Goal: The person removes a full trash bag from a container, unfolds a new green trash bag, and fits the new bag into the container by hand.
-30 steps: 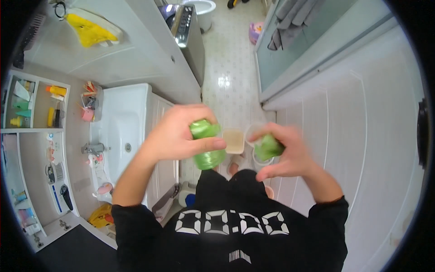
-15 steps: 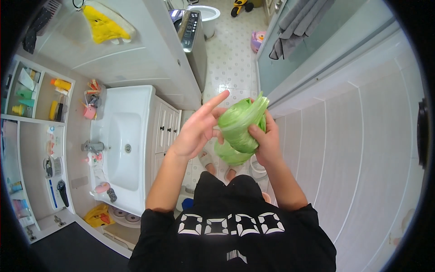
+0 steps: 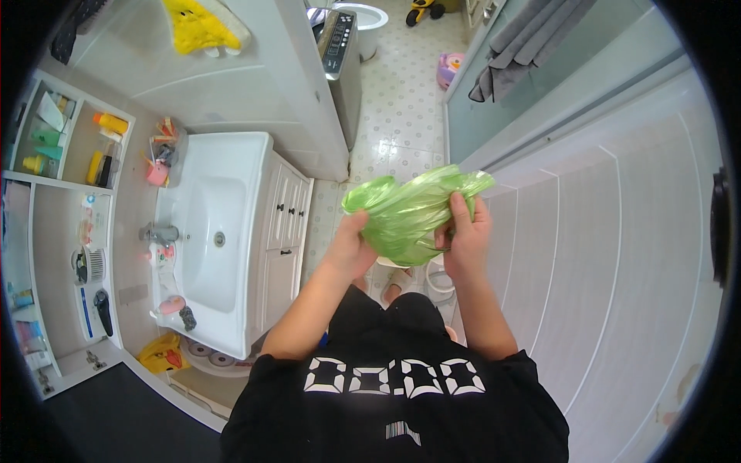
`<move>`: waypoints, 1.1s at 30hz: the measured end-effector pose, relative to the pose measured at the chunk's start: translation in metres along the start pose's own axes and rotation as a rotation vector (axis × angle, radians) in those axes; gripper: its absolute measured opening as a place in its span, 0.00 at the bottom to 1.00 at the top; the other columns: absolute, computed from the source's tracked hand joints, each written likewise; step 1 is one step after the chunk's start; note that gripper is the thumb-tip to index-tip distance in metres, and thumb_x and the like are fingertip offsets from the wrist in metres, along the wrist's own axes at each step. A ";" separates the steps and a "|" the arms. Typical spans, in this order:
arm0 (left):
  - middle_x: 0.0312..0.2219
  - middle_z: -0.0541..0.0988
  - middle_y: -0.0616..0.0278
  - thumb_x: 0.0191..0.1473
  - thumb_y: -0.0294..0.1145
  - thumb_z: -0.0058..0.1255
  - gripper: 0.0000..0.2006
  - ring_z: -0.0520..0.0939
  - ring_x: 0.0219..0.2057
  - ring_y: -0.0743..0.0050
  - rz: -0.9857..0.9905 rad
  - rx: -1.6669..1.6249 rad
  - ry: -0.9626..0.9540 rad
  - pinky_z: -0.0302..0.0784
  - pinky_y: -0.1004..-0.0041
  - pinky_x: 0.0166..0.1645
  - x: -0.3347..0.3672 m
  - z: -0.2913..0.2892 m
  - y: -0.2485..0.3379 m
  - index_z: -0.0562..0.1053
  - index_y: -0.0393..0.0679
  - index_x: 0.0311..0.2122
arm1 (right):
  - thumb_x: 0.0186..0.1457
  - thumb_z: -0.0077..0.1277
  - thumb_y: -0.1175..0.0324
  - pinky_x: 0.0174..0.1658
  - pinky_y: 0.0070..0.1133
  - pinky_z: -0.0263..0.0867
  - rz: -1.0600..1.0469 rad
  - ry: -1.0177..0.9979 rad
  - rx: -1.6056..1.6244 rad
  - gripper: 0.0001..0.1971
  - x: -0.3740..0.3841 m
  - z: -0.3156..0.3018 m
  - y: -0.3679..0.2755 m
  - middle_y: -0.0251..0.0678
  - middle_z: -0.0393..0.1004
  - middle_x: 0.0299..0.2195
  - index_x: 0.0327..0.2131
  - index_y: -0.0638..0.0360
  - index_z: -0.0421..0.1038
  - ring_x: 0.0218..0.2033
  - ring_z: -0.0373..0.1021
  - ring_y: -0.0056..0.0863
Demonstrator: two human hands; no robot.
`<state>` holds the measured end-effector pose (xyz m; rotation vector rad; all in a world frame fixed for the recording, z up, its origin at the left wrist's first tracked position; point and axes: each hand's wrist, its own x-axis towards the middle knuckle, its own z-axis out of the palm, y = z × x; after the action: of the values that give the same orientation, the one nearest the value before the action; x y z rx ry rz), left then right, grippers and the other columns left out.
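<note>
A thin, shiny green plastic bag (image 3: 409,216) is stretched crumpled between my hands, in front of my body. My left hand (image 3: 353,245) grips its left side, with the thumb on top and the other fingers hidden under the plastic. At the bag's right end, my right hand (image 3: 468,235) pinches the gathered plastic between thumb and fingers. A loose tuft of the bag sticks out past the right fingertips. Whether anything lies inside the bag I cannot tell.
On the left stands a white washbasin (image 3: 208,231) over a white cabinet (image 3: 285,224). Open shelves (image 3: 73,185) with bottles line the left wall. Ahead are a washing machine (image 3: 340,69), a toilet (image 3: 367,19) and a grey towel (image 3: 521,46). A tiled wall (image 3: 602,255) bounds the right.
My left hand, earlier spread with the index finger pointing out, has closed on the bag's left side. The bunched bag is now pulled wider between both hands. The view has shifted slightly.
</note>
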<state>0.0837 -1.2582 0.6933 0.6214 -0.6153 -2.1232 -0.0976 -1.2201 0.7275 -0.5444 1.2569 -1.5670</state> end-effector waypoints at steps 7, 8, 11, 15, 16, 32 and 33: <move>0.65 0.60 0.51 0.51 0.65 0.50 0.49 0.63 0.65 0.53 -0.051 -0.478 -0.457 0.57 0.53 0.67 -0.004 -0.005 -0.007 0.52 0.40 0.68 | 0.65 0.48 0.64 0.17 0.17 0.59 0.062 0.076 0.115 0.09 -0.003 0.008 -0.014 0.32 0.73 0.23 0.37 0.60 0.69 0.14 0.64 0.19; 0.65 0.59 0.51 0.50 0.68 0.49 0.51 0.62 0.65 0.53 -0.067 -0.454 -0.483 0.56 0.53 0.68 -0.004 -0.007 -0.007 0.51 0.40 0.68 | 0.65 0.48 0.64 0.17 0.17 0.59 0.061 0.076 0.113 0.09 -0.002 0.005 -0.013 0.32 0.73 0.23 0.37 0.60 0.69 0.14 0.64 0.19; 0.63 0.64 0.50 0.51 0.67 0.51 0.48 0.67 0.62 0.53 -0.069 -0.336 -0.384 0.61 0.54 0.65 -0.003 -0.013 -0.008 0.55 0.40 0.67 | 0.65 0.48 0.63 0.18 0.17 0.60 0.041 0.104 0.117 0.09 0.005 -0.015 -0.007 0.33 0.73 0.24 0.37 0.60 0.69 0.14 0.64 0.20; 0.60 0.68 0.51 0.51 0.61 0.56 0.44 0.70 0.60 0.55 -0.082 -0.219 -0.264 0.62 0.55 0.65 -0.006 -0.029 -0.022 0.59 0.40 0.65 | 0.65 0.48 0.63 0.18 0.17 0.60 0.077 0.153 0.132 0.10 0.006 -0.026 -0.010 0.32 0.73 0.25 0.36 0.59 0.68 0.14 0.64 0.20; 0.59 0.69 0.51 0.52 0.59 0.57 0.42 0.70 0.60 0.56 -0.122 -0.280 -0.217 0.63 0.55 0.64 -0.004 -0.039 -0.027 0.61 0.40 0.64 | 0.65 0.48 0.63 0.23 0.17 0.62 0.062 0.166 0.129 0.09 0.007 -0.033 -0.008 0.31 0.74 0.30 0.39 0.59 0.70 0.22 0.67 0.18; 0.60 0.67 0.50 0.53 0.62 0.51 0.42 0.71 0.58 0.53 -0.191 -0.494 -0.291 0.70 0.52 0.58 -0.001 -0.040 -0.025 0.60 0.39 0.64 | 0.65 0.49 0.62 0.15 0.16 0.50 0.039 0.312 0.048 0.09 0.009 -0.105 -0.001 0.30 0.72 0.24 0.38 0.56 0.67 0.15 0.64 0.19; 0.60 0.67 0.48 0.53 0.62 0.51 0.42 0.73 0.56 0.52 -0.187 -0.496 -0.313 0.73 0.51 0.55 0.000 -0.041 -0.028 0.59 0.39 0.64 | 0.65 0.49 0.62 0.15 0.16 0.50 0.038 0.311 0.049 0.09 0.009 -0.109 0.000 0.30 0.72 0.24 0.38 0.56 0.67 0.15 0.64 0.19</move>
<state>0.0931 -1.2517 0.6447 0.0719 -0.1769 -2.4491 -0.1901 -1.1796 0.6863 -0.2496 1.4459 -1.6899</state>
